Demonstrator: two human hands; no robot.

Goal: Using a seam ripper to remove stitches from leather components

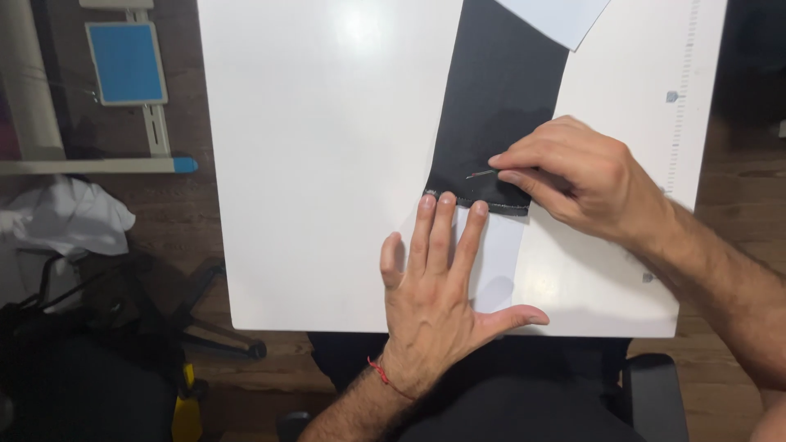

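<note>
The left hand (434, 286) lies flat, fingers spread, on the white worktop (327, 164), fingertips touching the black rectangular fabric strip (495, 98). The right hand (573, 176) pinches a thin needle-like tool (481, 173) against the strip.

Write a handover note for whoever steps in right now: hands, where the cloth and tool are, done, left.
Left hand: flat on the white table, fingertips at the hemmed lower edge of the black fabric strip.
Right hand: pinching a thin pointed tool with a red part, its tip on the fabric just above the hem.
Done: fabric laid flat.
Left: the hem stitching looks largely intact; progress cannot be told.
</note>
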